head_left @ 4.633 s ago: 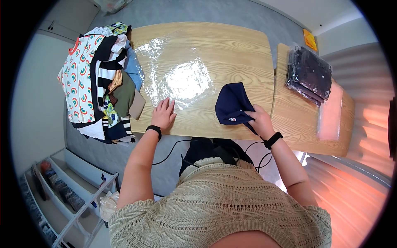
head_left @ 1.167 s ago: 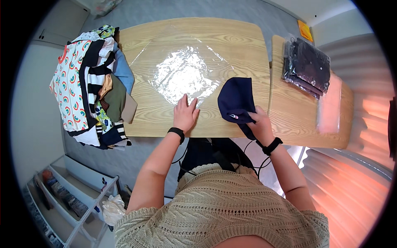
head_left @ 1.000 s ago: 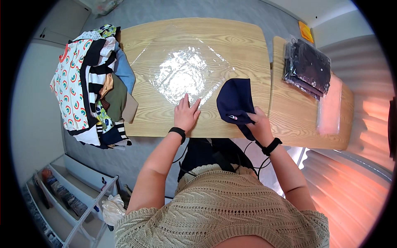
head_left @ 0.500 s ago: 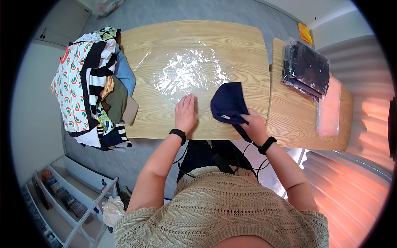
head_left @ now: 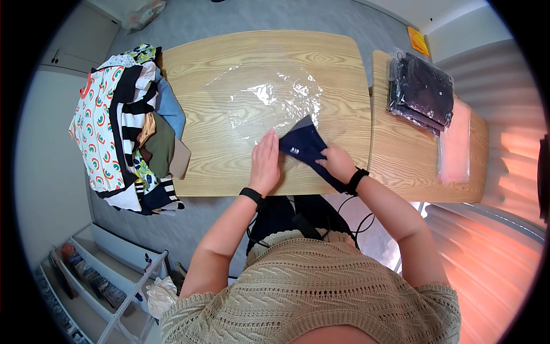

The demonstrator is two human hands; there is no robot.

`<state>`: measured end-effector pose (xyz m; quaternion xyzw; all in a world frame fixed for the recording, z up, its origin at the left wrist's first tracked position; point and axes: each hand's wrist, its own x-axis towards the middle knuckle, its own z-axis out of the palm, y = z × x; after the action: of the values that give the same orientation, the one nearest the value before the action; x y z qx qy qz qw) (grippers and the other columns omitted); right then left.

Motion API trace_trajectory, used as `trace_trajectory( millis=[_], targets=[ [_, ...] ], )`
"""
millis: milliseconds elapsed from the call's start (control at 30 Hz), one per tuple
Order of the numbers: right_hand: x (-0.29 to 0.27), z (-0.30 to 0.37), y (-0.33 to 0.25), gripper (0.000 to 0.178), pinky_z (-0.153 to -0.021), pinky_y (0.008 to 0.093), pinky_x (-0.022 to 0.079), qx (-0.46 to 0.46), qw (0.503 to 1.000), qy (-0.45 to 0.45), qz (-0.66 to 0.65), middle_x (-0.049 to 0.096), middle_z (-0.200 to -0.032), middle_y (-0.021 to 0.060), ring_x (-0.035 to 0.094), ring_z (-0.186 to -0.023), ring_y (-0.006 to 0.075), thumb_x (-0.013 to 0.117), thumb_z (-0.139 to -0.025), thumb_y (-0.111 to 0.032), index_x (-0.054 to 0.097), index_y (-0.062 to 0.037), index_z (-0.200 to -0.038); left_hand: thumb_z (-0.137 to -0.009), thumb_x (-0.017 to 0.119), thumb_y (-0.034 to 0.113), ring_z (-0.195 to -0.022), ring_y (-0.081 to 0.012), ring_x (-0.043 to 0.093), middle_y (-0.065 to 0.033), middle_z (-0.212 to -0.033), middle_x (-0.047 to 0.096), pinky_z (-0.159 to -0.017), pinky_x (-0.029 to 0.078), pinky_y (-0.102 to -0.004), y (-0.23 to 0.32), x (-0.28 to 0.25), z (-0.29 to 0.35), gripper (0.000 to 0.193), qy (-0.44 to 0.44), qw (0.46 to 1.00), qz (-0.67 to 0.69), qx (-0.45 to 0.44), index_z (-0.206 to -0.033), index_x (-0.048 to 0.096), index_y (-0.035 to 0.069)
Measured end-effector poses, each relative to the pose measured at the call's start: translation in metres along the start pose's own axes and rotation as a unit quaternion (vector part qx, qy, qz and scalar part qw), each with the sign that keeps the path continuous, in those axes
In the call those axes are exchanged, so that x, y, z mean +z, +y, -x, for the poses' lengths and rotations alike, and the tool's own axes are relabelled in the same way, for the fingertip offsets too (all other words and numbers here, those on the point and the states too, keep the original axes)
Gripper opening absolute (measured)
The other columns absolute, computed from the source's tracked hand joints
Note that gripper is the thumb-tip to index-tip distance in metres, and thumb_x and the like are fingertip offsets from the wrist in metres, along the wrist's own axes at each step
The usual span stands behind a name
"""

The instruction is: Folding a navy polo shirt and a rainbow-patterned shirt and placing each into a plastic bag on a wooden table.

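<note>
My right hand [head_left: 337,164] is closed on the near part of a navy folded cloth garment [head_left: 305,143] bearing a small pale motif; its exact kind does not show. The garment tilts up and left, and its far corner looks greyer, seemingly beneath the film of a clear plastic bag [head_left: 269,94]. That bag lies spread flat and shiny on the wooden table [head_left: 215,175]. Beside the garment's left corner, my left hand [head_left: 266,163] stands on edge at the bag's near side, fingers stretched out. Whether those fingertips touch the film is hard to make out.
On the left is a tall heap of mixed clothes [head_left: 123,129]. A second table [head_left: 401,166] at right bears bagged dark garments [head_left: 424,92] and a stack of clear bags [head_left: 455,149]. White shelving [head_left: 112,309] stands low at left.
The navy garment has moved left and tipped, its far corner now at the bag. My left hand has shifted slightly right and turned onto its edge.
</note>
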<state>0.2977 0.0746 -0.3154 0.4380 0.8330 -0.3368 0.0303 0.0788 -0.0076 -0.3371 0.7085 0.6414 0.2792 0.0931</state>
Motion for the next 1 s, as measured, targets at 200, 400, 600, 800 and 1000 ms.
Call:
trace_trajectory(
  millis=[200, 400, 600, 800, 1000],
  targets=[
    [0.005, -0.018, -0.019, 0.025, -0.073, 0.0444, 0.047, 0.046, 0.995, 0.092, -0.014, 0.059, -0.084, 0.0211, 0.058, -0.081, 0.0370, 0.065, -0.077, -0.022, 0.063, 0.0021, -0.075, -0.071, 0.047, -0.005, -0.131, -0.0332, 0.028, -0.0185, -0.142, 0.029, -0.104, 0.024, -0.0486, 0.010, 0.002, 0.007, 0.067, -0.046, 0.997, -0.064, 0.010, -0.135, 0.029, -0.003],
    [0.012, -0.050, -0.034, 0.022, -0.071, 0.0444, 0.048, 0.130, 0.979, 0.158, -0.024, 0.060, -0.088, 0.0213, 0.059, -0.082, 0.0372, 0.064, -0.077, -0.021, 0.065, 0.0010, -0.079, -0.078, 0.047, 0.006, -0.133, -0.0274, 0.028, -0.0133, -0.144, 0.029, -0.104, 0.024, -0.0486, 0.019, 0.005, 0.014, 0.057, -0.107, 0.982, -0.146, 0.056, -0.133, 0.034, -0.001],
    [0.041, -0.052, -0.020, 0.037, -0.079, 0.0412, 0.045, 0.088, 0.959, 0.214, -0.165, 0.057, -0.092, 0.0252, 0.054, -0.090, 0.0392, 0.067, -0.078, -0.033, 0.062, 0.0003, -0.092, -0.079, 0.049, 0.007, -0.133, -0.0315, 0.027, -0.0159, -0.144, 0.027, -0.104, 0.023, -0.0517, 0.005, 0.018, 0.021, 0.056, -0.108, 0.984, -0.137, -0.015, -0.134, 0.039, 0.011],
    [0.048, -0.057, 0.017, 0.041, -0.073, 0.0360, 0.044, 0.205, 0.878, 0.320, -0.290, 0.057, -0.090, 0.0173, 0.055, -0.083, 0.0237, 0.073, -0.073, -0.016, 0.043, 0.0017, -0.095, -0.073, 0.055, 0.006, -0.117, -0.0322, 0.042, -0.0163, -0.125, 0.044, -0.095, 0.033, -0.0457, -0.007, 0.010, 0.034, 0.052, -0.050, 0.993, -0.072, -0.078, -0.123, 0.053, 0.019],
    [0.038, -0.064, 0.025, 0.031, -0.073, 0.0286, 0.049, 0.187, 0.811, 0.073, -0.549, 0.065, -0.093, 0.0129, 0.062, -0.079, 0.0188, 0.069, -0.075, -0.006, 0.057, 0.0055, -0.101, -0.076, 0.057, 0.011, -0.082, -0.0286, 0.054, -0.0122, -0.085, 0.052, -0.070, 0.043, -0.0402, -0.009, -0.002, 0.044, 0.050, -0.077, 0.978, -0.121, -0.153, -0.125, 0.051, 0.019]
  ],
)
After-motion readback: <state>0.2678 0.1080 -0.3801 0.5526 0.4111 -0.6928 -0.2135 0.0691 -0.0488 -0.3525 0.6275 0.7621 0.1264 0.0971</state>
